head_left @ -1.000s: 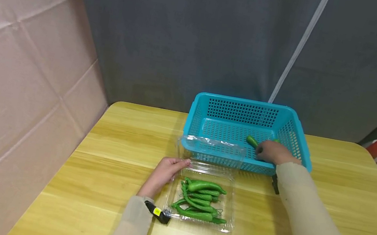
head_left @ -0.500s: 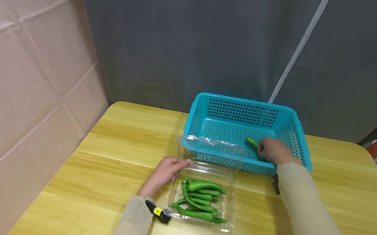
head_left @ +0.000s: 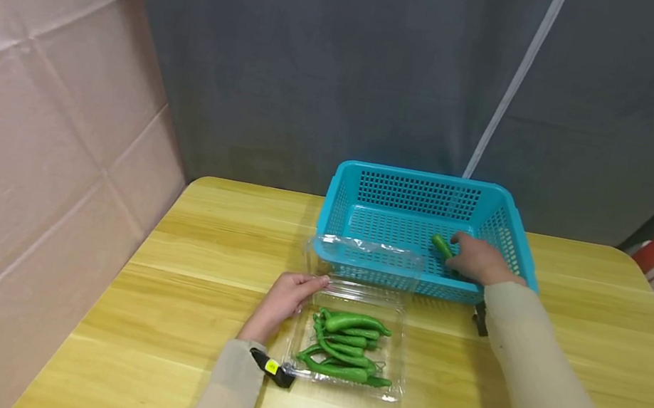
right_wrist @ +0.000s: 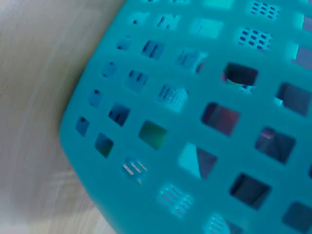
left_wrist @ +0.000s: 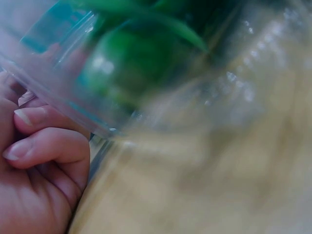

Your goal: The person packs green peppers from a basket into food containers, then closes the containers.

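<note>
My left hand holds a clear plastic clamshell container at its left side, near the hinge, thumb on top. In the left wrist view its curled fingers lie under the container's edge. Several green chili peppers lie inside the container's base, and its lid stands raised against the basket. Inside the blue basket, my right hand reaches over a green pepper, thumb and forefinger spread apart at the pepper's near end. The basket wall mostly hides this hand in the right wrist view.
The basket stands near the back edge of the wooden table, right behind the container. A dark grey curtain hangs behind, and a pinkish sheet covers the left side.
In the basket, my right hand's forefinger and thumb have spread apart, and the pepper there has turned slightly. My left hand and the container stay in place.
</note>
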{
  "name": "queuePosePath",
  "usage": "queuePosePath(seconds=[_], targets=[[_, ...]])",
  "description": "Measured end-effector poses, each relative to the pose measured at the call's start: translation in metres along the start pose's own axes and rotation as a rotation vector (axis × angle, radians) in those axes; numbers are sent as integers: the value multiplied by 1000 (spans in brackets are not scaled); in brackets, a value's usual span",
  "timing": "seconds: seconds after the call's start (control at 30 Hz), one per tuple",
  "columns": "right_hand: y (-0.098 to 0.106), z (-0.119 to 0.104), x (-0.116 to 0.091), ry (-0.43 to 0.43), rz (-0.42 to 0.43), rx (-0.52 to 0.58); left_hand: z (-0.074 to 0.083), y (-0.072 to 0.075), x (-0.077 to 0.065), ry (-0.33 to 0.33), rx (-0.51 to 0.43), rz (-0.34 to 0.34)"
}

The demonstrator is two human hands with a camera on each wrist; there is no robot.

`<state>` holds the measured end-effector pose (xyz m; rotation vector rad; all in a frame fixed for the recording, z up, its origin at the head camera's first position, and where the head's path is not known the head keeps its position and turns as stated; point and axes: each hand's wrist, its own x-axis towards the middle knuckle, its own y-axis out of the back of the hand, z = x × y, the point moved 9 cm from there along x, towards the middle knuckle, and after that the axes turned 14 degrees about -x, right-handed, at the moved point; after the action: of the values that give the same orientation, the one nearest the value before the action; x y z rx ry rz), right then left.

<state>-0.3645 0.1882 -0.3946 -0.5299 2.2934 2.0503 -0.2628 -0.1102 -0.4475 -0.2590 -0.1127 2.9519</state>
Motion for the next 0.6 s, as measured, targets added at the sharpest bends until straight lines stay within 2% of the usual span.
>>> queuePosePath(seconds=[0.07,0.33,0.43,0.6], targets=[[3,0,-1,9,13,-10,2,-1,-1,-4,3,-3],[13,0,-7,27,71,-50,-19,8,12,-24,33,30],[17,-1,-10,33,91,-48,-19,8,13,-34,37,31],[24,-5,-15,40,123,-63,-15,6,9,-4,21,19]])
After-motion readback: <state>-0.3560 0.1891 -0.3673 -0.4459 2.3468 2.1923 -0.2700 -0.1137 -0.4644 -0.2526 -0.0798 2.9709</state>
